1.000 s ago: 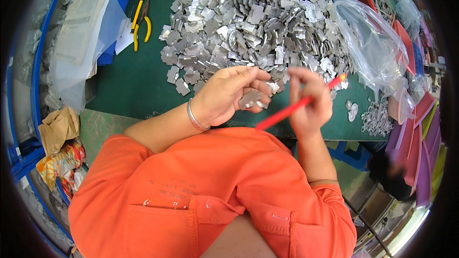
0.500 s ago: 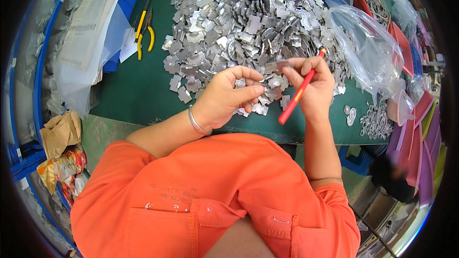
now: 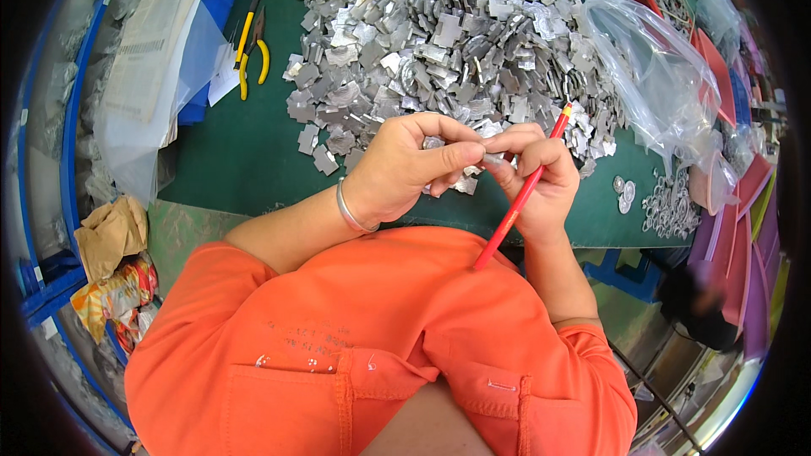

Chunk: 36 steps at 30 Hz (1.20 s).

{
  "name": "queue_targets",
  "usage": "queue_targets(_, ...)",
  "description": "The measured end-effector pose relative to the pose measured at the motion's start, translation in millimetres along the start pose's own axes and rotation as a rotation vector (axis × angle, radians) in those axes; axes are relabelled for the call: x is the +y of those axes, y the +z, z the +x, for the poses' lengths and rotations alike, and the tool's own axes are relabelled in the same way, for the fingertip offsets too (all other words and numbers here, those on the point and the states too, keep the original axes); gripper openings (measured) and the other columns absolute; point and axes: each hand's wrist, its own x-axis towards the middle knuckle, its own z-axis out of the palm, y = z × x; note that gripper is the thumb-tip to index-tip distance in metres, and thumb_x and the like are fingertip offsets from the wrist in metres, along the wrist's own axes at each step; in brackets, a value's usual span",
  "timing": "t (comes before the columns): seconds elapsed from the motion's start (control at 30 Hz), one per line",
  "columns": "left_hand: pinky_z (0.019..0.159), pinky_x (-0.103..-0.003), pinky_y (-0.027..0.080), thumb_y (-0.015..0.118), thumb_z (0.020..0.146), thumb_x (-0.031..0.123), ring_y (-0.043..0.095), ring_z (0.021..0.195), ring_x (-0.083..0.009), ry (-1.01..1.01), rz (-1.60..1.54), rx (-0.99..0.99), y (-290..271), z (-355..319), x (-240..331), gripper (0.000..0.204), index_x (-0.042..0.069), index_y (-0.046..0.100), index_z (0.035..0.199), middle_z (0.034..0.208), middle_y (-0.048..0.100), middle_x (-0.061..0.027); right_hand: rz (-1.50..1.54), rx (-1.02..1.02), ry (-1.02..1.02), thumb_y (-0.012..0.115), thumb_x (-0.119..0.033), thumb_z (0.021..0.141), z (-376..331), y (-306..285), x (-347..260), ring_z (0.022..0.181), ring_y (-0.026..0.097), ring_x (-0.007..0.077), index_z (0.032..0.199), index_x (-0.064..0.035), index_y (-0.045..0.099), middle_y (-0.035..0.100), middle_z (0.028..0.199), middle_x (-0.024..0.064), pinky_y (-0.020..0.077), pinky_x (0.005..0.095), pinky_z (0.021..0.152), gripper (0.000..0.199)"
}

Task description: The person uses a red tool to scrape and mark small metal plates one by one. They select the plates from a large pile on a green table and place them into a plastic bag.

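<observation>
My two hands meet over the near edge of a large heap of flat, notched silvery metal pieces (image 3: 422, 59). A small metal piece (image 3: 492, 158) sits between their fingertips, mostly covered by fingers. My left hand (image 3: 405, 160), with a silver bangle at the wrist, pinches at its left side with thumb and forefinger. My right hand (image 3: 545, 190) grips the other side. That same hand also keeps a red pencil (image 3: 517, 207) slanted across its fingers, its yellowish tip up toward the heap and its other end down by my orange top.
Yellow-handled pliers (image 3: 254, 55) lie left of the heap, beside a blue bin (image 3: 196, 105) with papers. A clear plastic bag (image 3: 650, 76) borders the heap on the right. Small metal rings (image 3: 672, 203) lie on the green table (image 3: 228, 160) at right. Blue shelving (image 3: 72, 135) stands far left.
My right hand has moved left and down, bringing the metal piece to my left fingertips. The left fingers have closed at it. The red pencil has moved along with the right hand.
</observation>
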Motion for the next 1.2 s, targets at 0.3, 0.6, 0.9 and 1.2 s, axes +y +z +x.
queue_targets(0.3,0.043,-0.017,0.034,0.065,0.075,-0.001,0.046,0.055,-0.0047,0.038,0.132,0.081,2,-1,1,0.022,-0.001,0.056,0.095,0.074,0.055,-0.0025,0.31,0.194,0.225,0.056,0.007,0.08,-5,3,-8,0.086,0.056,0.0164,0.084,-0.0058,0.039,0.057,0.099,0.0169,0.0484,0.0263,0.069,0.021)
queue_targets(0.6,0.046,-0.017,0.037,0.069,0.072,0.0,0.049,0.06,-0.0043,0.145,0.291,0.051,3,-3,-4,0.02,-0.001,0.06,0.09,0.073,0.057,-0.0015,0.35,0.244,0.331,0.062,0.008,0.076,-7,3,-14,0.074,0.058,0.0156,0.084,-0.0068,0.039,0.059,0.089,0.0141,0.048,0.0254,0.064,0.028)
queue_targets(0.9,0.045,-0.017,0.032,0.065,0.078,0.005,0.045,0.055,-0.0036,0.121,0.295,0.095,15,-9,-8,0.011,-0.001,0.061,0.086,0.074,0.06,-0.0039,0.091,0.173,-0.037,0.063,0.008,0.075,-19,-5,-13,0.081,0.059,0.0181,0.08,-0.006,0.039,0.061,0.092,0.0196,0.0464,0.0261,0.07,0.028)
queue_targets(1.2,0.046,-0.017,0.033,0.064,0.077,0.002,0.048,0.057,-0.0052,-0.035,0.114,0.025,28,-5,-17,0.017,-0.001,0.056,0.092,0.076,0.059,-0.0054,-0.208,0.143,-0.179,0.062,0.01,0.074,-36,-18,-22,0.081,0.059,0.0184,0.079,-0.0048,0.038,0.06,0.094,0.02,0.0489,0.0269,0.068,0.029)
